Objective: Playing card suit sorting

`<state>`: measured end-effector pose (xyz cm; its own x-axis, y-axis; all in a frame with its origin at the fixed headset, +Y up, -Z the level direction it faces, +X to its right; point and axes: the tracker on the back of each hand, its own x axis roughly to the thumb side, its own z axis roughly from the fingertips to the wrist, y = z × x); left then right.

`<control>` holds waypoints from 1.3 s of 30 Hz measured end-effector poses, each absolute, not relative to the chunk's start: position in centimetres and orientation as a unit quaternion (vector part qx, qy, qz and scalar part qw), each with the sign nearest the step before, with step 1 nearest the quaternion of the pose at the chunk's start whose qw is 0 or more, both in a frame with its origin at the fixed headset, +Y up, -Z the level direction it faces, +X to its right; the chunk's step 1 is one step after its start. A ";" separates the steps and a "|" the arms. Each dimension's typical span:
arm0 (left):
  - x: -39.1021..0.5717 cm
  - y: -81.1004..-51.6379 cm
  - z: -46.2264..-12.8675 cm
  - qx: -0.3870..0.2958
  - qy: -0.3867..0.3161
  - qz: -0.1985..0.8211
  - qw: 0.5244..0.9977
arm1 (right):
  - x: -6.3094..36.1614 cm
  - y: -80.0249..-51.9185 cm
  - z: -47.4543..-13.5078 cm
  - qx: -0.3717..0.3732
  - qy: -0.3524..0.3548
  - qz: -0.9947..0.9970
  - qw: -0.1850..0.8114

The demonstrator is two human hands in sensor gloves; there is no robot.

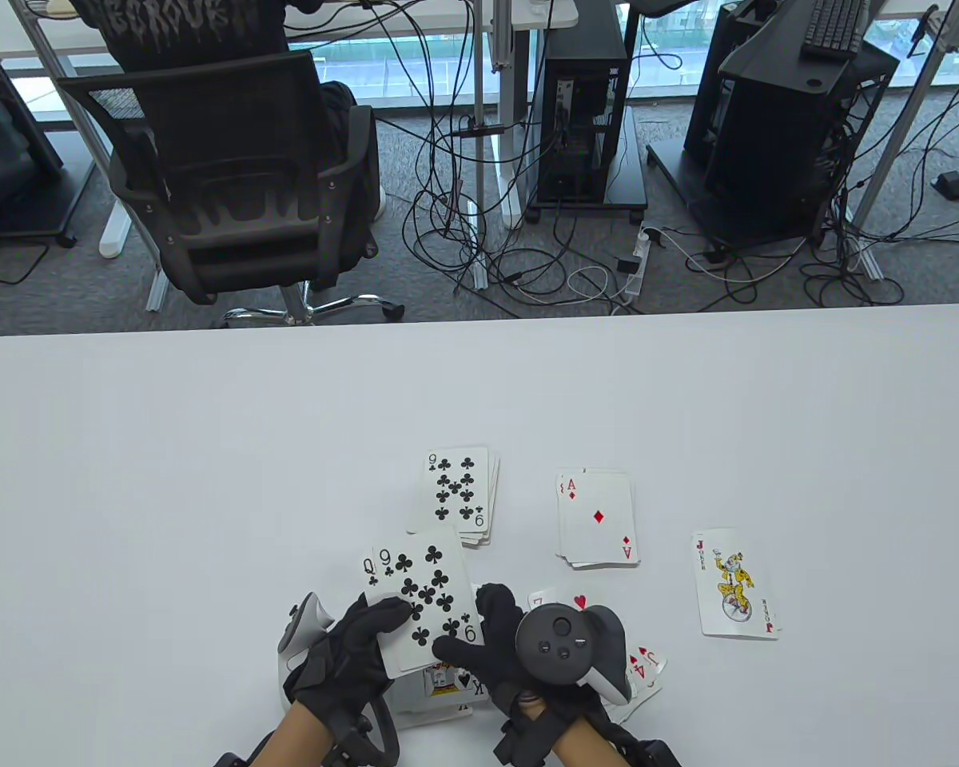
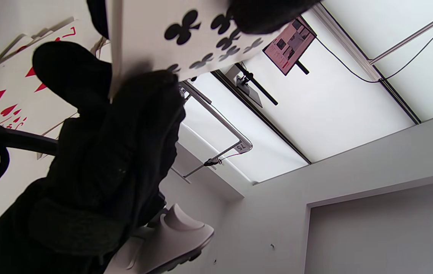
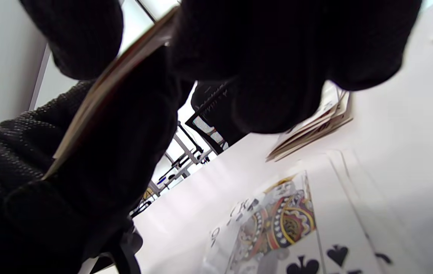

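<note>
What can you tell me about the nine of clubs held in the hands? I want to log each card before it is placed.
The nine of clubs is a white card with black club pips and a 9 at two opposite corners. It is face up, tilted, and held above the table. The left hand grips its lower left edge and the right hand pinches its lower right corner. A queen of clubs peeks out just behind its left edge. It looks flat and unbent.
</note>
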<state>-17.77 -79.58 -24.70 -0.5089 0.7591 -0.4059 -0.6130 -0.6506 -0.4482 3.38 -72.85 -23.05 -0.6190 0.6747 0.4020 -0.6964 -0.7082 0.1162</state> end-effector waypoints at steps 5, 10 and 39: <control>-17.6 -79.4 -24.7 -0.299 -0.139 0.853 0.405 | 4.0 -72.9 -22.5 0.196 -0.108 0.881 0.416; -17.6 -79.3 -24.8 -0.297 -0.146 0.849 0.411 | 4.6 -73.2 -22.7 0.172 -0.117 0.866 0.454; -21.0 -79.3 -26.0 -0.211 -0.082 0.901 0.369 | 8.0 -72.3 -33.0 -0.032 -0.060 0.879 0.473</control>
<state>-21.03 -79.27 -25.97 -0.6389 0.6996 -0.3199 -0.6303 -0.7144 -0.3038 7.96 -72.26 -32.95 -0.5514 0.8342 0.0010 -0.8266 -0.5462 -0.1360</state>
